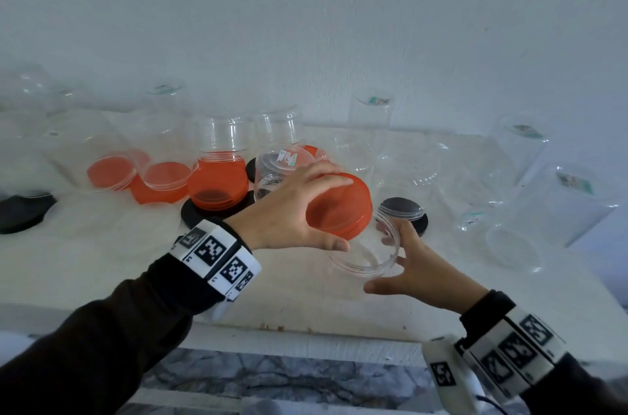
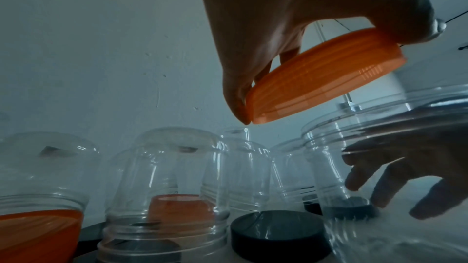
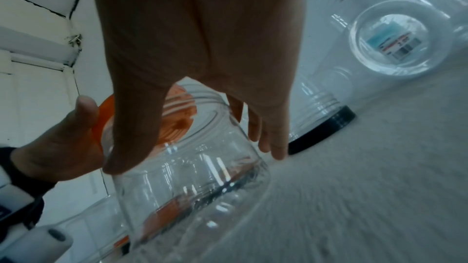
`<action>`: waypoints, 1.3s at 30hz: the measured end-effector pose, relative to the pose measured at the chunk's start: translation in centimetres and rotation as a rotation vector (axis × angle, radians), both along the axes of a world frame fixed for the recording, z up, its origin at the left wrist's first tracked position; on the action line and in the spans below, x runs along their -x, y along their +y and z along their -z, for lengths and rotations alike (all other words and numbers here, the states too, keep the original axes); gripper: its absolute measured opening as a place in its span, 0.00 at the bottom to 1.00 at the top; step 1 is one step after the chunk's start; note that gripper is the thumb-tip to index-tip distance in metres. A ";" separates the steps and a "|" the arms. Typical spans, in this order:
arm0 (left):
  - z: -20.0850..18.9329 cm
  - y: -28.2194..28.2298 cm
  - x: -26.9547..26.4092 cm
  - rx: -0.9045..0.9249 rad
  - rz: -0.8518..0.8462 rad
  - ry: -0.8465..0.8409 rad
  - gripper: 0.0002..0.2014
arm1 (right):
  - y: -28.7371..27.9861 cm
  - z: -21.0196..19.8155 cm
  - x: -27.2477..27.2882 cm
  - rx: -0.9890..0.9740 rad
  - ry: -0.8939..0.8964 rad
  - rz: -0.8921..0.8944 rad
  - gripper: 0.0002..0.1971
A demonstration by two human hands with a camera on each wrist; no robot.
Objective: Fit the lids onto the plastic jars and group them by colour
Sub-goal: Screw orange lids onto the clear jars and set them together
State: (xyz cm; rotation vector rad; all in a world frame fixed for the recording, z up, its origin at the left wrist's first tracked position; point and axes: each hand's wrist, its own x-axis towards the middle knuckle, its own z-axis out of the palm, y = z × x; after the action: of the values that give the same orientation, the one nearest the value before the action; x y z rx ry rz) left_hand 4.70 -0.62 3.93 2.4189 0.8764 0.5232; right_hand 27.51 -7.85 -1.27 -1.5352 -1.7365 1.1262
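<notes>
The right hand (image 1: 413,270) has fingers and thumb curled round an empty clear jar (image 1: 368,249) standing mouth-up on the table (image 1: 289,282). The left hand (image 1: 289,214) pinches an orange lid (image 1: 339,205) by its rim, tilted just above the jar's mouth. Past the right fingertips, an upturned jar sits on a black lid (image 1: 404,214). Beyond the left fingers, more upturned jars cover orange lids (image 1: 217,181).

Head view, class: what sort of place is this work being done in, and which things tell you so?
Probably a plain indoor room, perhaps at home, not a proper workshop. A white cloth-covered table stands against a bare painted wall, with marbled floor below. Clear jars and loose lids suggest a sorting exercise.
</notes>
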 end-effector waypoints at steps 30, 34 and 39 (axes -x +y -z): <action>2.4 -0.2 -0.8 0.391 0.020 -0.040 0.62 | 0.5 -5.0 -0.3 -0.147 -0.258 -0.149 0.57; 3.6 0.6 -0.6 0.559 0.064 -0.040 0.61 | 1.6 -7.4 1.5 -0.199 -0.577 -0.359 0.54; 4.2 1.2 -1.0 0.619 0.054 -0.040 0.53 | 3.1 -8.1 3.2 -0.136 -0.806 -0.492 0.50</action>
State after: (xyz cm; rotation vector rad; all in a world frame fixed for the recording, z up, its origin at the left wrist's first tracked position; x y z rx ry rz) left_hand 5.75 0.59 -0.24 1.8541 0.8070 0.2295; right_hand 24.33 -4.78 6.87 -1.6381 -2.7746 0.5723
